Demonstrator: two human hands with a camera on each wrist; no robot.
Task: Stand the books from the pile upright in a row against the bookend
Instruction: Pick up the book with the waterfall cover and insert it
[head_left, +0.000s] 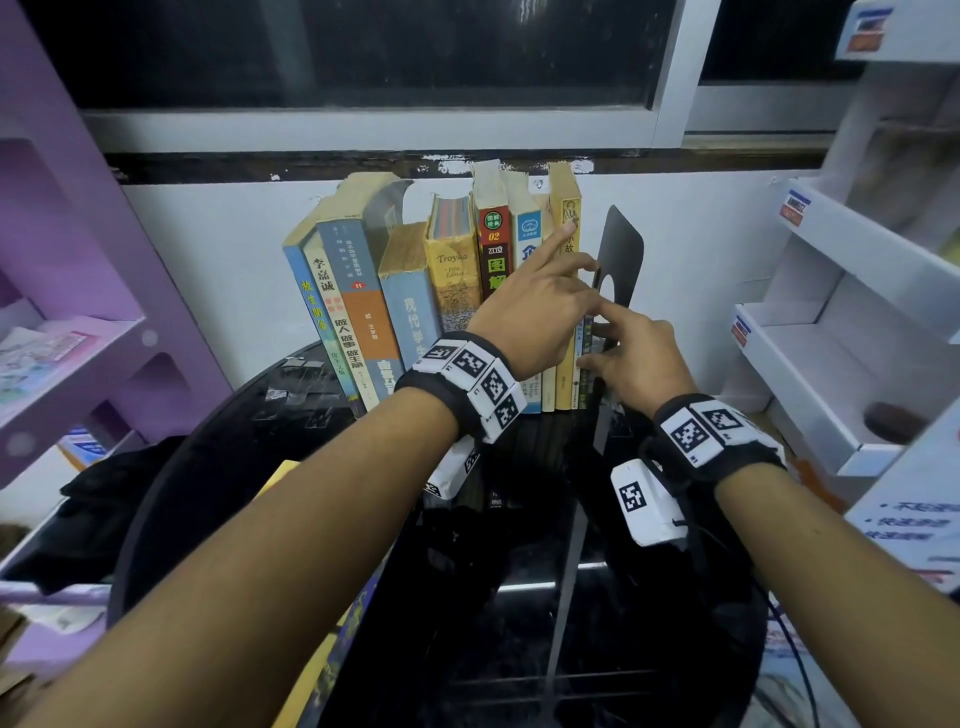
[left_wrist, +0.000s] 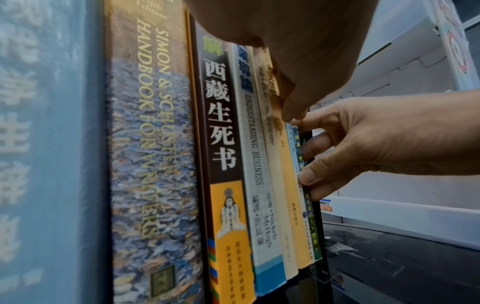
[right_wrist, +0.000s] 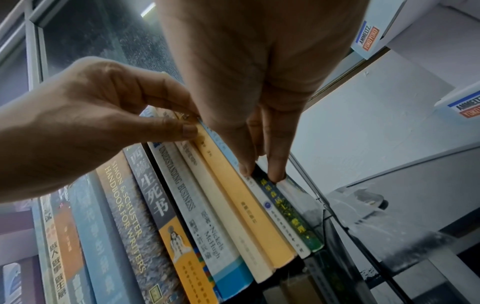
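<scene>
The row of books (head_left: 452, 270) stands on the black worktop (head_left: 519, 623), its right end against the black bookend (head_left: 621, 244). The left hand (head_left: 535, 312) pinches the yellow book (head_left: 565, 197) near that end. The right hand (head_left: 639, 358) presses straight fingers (right_wrist: 276, 164) on the thin green book (right_wrist: 288, 211) beside the bookend.

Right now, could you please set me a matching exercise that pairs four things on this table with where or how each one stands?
Things:
1. bookend
2. Troyka book
3. green book
4. blue book

Places and states:
A. leaning, at the row's left end
B. thin, right next to the bookend
C. black, upright at the row's right end
D. yellow spine, mid-row

Pairs: 1-C, 2-D, 3-B, 4-A.
</scene>
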